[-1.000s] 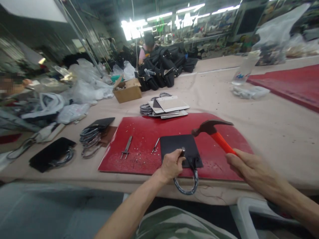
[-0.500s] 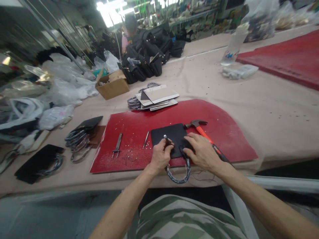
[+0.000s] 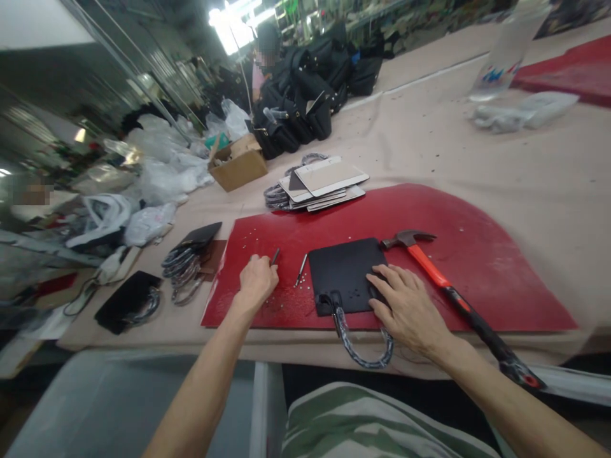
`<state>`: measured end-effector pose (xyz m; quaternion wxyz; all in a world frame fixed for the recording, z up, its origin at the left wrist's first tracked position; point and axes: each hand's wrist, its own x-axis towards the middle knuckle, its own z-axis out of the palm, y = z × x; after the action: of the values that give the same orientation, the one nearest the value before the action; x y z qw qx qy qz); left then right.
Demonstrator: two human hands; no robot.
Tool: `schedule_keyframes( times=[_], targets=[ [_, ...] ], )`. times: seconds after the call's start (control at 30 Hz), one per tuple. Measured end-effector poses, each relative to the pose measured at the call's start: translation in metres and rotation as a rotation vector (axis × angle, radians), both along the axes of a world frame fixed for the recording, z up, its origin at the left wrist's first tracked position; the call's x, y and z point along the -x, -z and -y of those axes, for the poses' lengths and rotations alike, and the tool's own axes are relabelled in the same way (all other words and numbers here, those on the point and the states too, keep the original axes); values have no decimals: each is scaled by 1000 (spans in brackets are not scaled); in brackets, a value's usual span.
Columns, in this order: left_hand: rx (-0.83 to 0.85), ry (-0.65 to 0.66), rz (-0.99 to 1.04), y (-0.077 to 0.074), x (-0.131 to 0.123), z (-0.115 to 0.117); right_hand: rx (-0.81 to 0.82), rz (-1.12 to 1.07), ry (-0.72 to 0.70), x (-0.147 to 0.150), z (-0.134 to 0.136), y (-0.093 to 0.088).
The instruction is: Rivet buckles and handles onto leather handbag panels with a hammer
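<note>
On the red board (image 3: 443,210) lies a black panel (image 3: 348,264) with a plastic-wrapped looped handle (image 3: 367,362) at its near edge. My right hand (image 3: 408,308) rests on the panel's right side, fingers spread and holding nothing. To the panel's left, my left hand (image 3: 258,280) is closed round a dark metal rod (image 3: 275,256), seemingly a hole punch. This hand covers the spot of the two-pronged tool, which is hidden. Between hand and panel lies a thin metal tool (image 3: 300,270) among small white bits. A claw hammer (image 3: 429,264) with an orange and black handle lies right of the panel.
Beyond the board sits a stack of pale panels (image 3: 331,178) with handles. Black handled pieces (image 3: 126,302) and a bundle of wrapped handles (image 3: 184,267) lie left. Farther back are a cardboard box (image 3: 238,168), black bags (image 3: 305,95) and a plastic bottle (image 3: 506,57).
My left hand has moved left off the panel, carrying the rod, to where the two-pronged tool lay. My right hand stays on the panel, fingers flatter. The view has shifted left.
</note>
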<state>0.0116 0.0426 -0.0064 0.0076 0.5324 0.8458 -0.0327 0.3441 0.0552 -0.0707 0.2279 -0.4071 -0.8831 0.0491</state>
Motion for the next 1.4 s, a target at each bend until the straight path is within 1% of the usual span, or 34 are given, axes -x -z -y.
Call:
schedule_keyframes(
  times=[0.07, 0.17, 0.27, 0.37, 0.47, 0.53, 0.57, 0.6, 0.67, 0.7, 0.73, 0.77, 0.8, 0.83, 0.87, 0.93, 1.03, 1.17, 1.4],
  targets=[
    [-59, 47, -3, 2, -10, -4, -14, 0, -1, 0, -1, 3],
    [-59, 130, 119, 6, -24, -16, -11, 7, 3, 0, -1, 2],
    [19, 129, 235, 11, -33, -32, 19, 16, 11, 1, 1, -2],
    [62, 110, 265, 16, -35, -42, 54, 15, 9, 2, 2, -6],
    [49, 137, 269, 15, -31, -42, 77, 13, 16, 2, 3, -7],
    [-16, 123, 320, 12, -28, -34, 85, 14, 22, 2, 4, -7],
    [-85, 88, 425, 11, -28, -29, 88, 14, 24, 2, 4, -7],
    [-172, 40, 592, 11, -29, -23, 91, 13, 24, 2, 4, -7],
    [-348, -54, 1059, 13, -38, -9, 96, 8, 23, 2, 4, -7],
    [-414, -82, 1293, 15, -47, -3, 99, 4, 24, 2, 5, -8],
    [-456, -89, 1481, 17, -57, 3, 101, 1, 24, 2, 5, -8],
    [-490, -82, 1621, 20, -68, 7, 101, -2, 24, 2, 5, -8],
    [-518, -71, 1713, 23, -81, 11, 101, -4, 24, 3, 5, -8],
    [-540, -58, 1762, 26, -93, 13, 100, -5, 24, 3, 5, -8],
    [-553, -43, 1778, 29, -104, 14, 100, -4, 23, 3, 5, -8],
    [-549, -9, 1747, 34, -123, 15, 102, -1, 25, 3, 5, -7],
    [-566, 50, 1621, 38, -137, 15, 108, 1, 30, 3, 6, -7],
    [-600, 114, 1487, 42, -139, 16, 116, -2, 33, 3, 7, -8],
    [-588, 144, 1522, 49, -136, 17, 112, -20, 33, 2, 7, -9]
  ],
)
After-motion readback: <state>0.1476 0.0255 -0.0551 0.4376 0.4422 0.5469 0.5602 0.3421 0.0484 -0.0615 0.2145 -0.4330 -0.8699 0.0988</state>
